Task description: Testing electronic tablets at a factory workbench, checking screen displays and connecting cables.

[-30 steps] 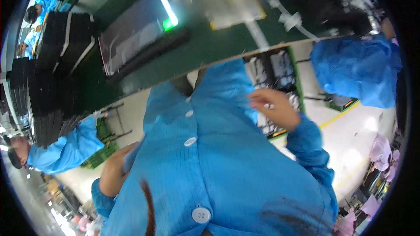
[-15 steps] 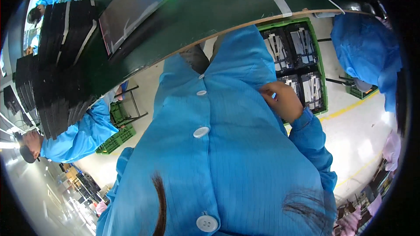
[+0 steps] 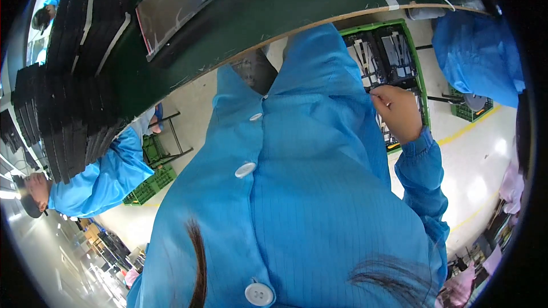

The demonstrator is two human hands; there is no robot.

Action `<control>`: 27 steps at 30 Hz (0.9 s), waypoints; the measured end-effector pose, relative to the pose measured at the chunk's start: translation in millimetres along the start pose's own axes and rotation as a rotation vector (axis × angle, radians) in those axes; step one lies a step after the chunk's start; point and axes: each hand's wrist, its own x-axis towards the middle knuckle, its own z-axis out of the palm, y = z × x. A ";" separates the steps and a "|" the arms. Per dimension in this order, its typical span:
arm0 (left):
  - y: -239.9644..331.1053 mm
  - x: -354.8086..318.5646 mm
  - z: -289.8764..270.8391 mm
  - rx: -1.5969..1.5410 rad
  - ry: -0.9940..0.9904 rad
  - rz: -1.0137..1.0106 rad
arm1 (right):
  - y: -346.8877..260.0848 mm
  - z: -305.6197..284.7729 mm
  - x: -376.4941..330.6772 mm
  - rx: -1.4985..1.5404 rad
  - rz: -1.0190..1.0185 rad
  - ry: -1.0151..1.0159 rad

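Note:
My right hand is beside the right side of my blue coat, over a green crate. Its thumb and fingers come together in a pinch, the tips close to the coat's edge. What lies between them, if anything, is too small to make out. In the crate below, black trays hold several flat, light-coloured strips and pieces. My left hand is out of the picture.
The dark green table crosses in front of me with its wooden edge. A stack of black trays and a dark screen stand on its left. People in blue sit at left and right. Another green crate is on the floor.
My right hand has moved right and a little farther away, off the coat's front to its side. The view has shifted slightly, with the table sitting higher in the picture.

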 end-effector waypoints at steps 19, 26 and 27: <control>-79.5 41.5 3.7 -0.384 -0.109 -0.035 | -50.5 13.6 -0.3 0.032 -0.141 0.303; -95.3 47.3 3.2 -0.556 -0.061 -0.028 | -59.3 1.3 15.1 0.093 -0.009 -0.113; -97.9 45.4 -2.9 -0.593 -0.029 -0.020 | -59.0 2.5 18.1 0.029 -0.006 -0.205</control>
